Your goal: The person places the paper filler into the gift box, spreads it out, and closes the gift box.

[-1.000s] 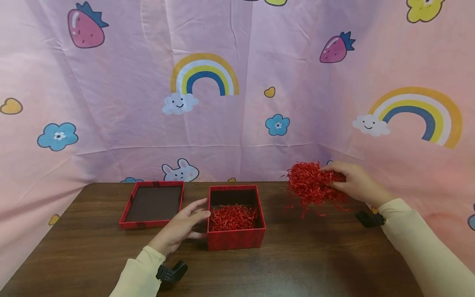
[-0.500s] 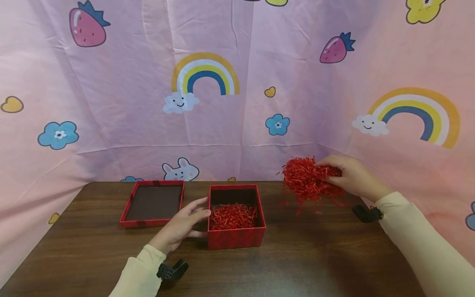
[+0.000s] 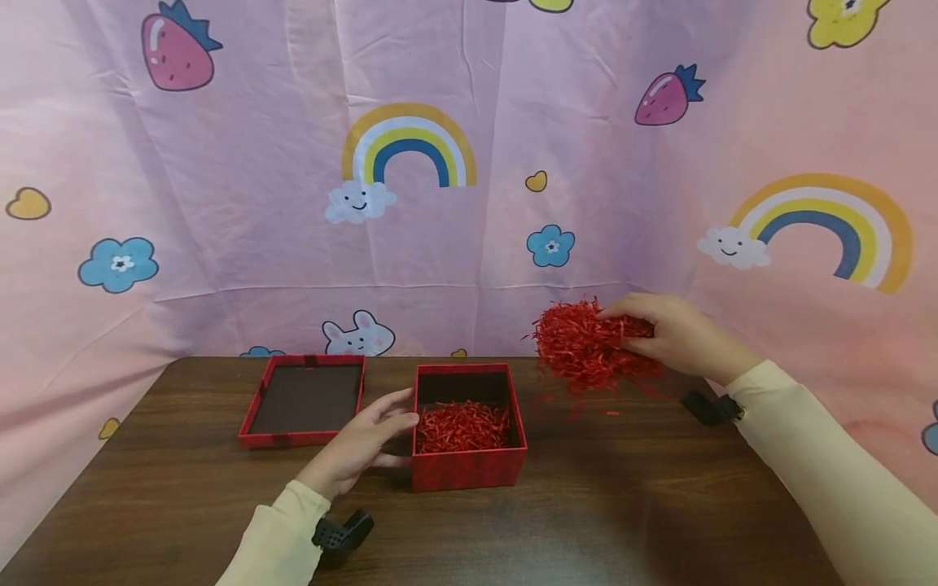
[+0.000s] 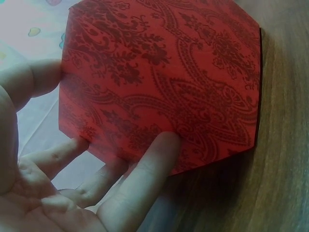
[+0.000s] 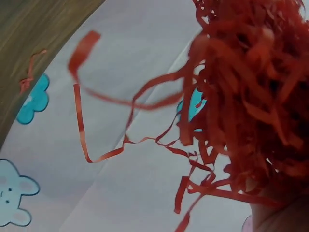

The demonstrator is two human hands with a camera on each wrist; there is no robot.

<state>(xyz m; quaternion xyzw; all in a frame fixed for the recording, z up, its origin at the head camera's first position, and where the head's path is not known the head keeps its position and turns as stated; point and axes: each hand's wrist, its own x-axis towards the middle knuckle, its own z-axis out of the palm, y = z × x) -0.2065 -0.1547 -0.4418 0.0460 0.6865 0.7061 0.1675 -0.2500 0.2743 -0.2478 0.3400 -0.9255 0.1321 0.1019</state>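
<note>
A red patterned box (image 3: pixel 469 470) stands open-topped on the table, with red shredded paper (image 3: pixel 462 427) covering its bottom. My left hand (image 3: pixel 357 448) rests at the box's left side. In the left wrist view its extended fingertips touch the patterned box wall (image 4: pixel 159 87). To the right of the box and above the table, my right hand (image 3: pixel 677 334) grips a large clump of red shredded paper (image 3: pixel 575 342). Loose strands trail from the clump (image 5: pixel 256 92) in the right wrist view, where most of the hand is hidden behind it.
The box's lid (image 3: pixel 304 399) lies inner side up to the left, its dark inside showing. The brown wooden table (image 3: pixel 586 521) ends at the back against a pastel printed cloth (image 3: pixel 491 244). A small red strip (image 3: pixel 612 413) shows below the clump.
My right hand has moved left and slightly up with the clump of shredded paper, closer to the box. The left hand, box and lid have stayed in place.
</note>
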